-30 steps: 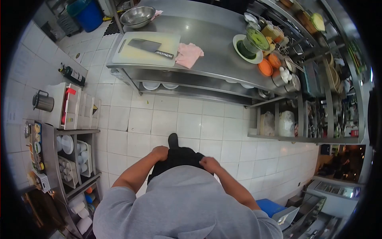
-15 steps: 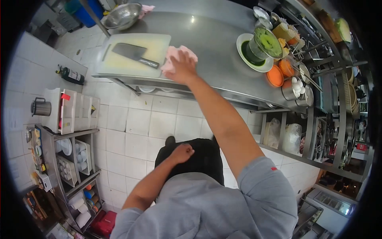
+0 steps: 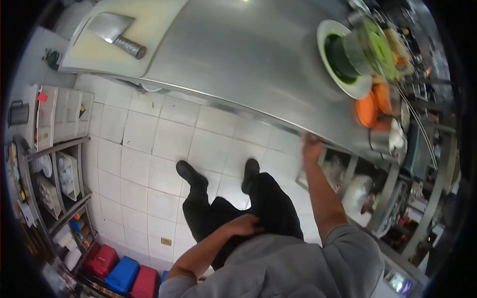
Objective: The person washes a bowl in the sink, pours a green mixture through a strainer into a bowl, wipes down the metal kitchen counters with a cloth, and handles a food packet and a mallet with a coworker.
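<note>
My left hand rests near my waist, against my dark trousers, its fingers partly curled; whether it holds anything is hidden. At the front edge of the steel counter is my right hand, blurred, with its fingers partly hidden at the edge. A cleaver lies on the white cutting board at the upper left. To the right, a container with green contents stands over a white plate that holds dark green liquid. An orange container is beside the plate.
A pot with white items stands at the counter's right end. Below are shelves with a plastic bag. Shelving and white drawers line the left. Red and blue bins sit at lower left on the tiled floor.
My right hand has left the pink cloth beside the board and moved right to the counter's front edge. The cloth is out of view. The view has shifted, and both shoes now show.
</note>
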